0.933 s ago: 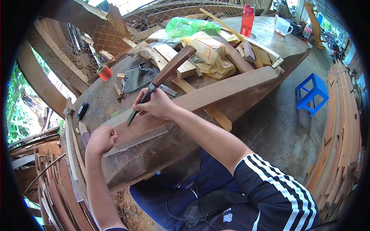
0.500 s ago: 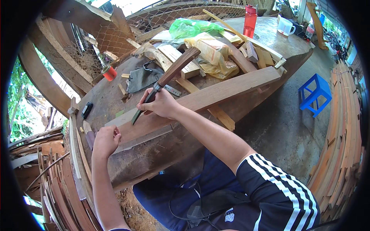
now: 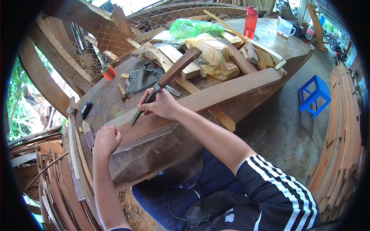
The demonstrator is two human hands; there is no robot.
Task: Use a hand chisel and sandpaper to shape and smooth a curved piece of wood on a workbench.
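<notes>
My right hand [image 3: 162,104] grips a chisel [image 3: 157,88] near the foot of its long brown wooden handle. The chisel leans, handle up and to the right, and its dark blade tip meets the top of a long wooden beam [image 3: 216,90]. The beam lies slantwise across the worktable [image 3: 135,161]. My left hand [image 3: 108,140] is closed in a fist at the beam's left end; what its fingers hold, if anything, is hidden. Just left of that fist shows a dark brown wooden piece [image 3: 89,139], partly covered by the hand.
Behind the beam lie a dark cloth [image 3: 144,79], wood offcuts, a yellow plastic bag [image 3: 210,56] and a green bag [image 3: 196,27]. A red can [image 3: 109,72], red bottle [image 3: 250,23] and white mug [image 3: 285,28] stand farther back. A blue stool [image 3: 315,95] and stacked planks [image 3: 339,142] are at right.
Almost nothing differs. The whole view shifts very slightly; the chisel tip stays at the same spot on the beam, and both hands keep their places.
</notes>
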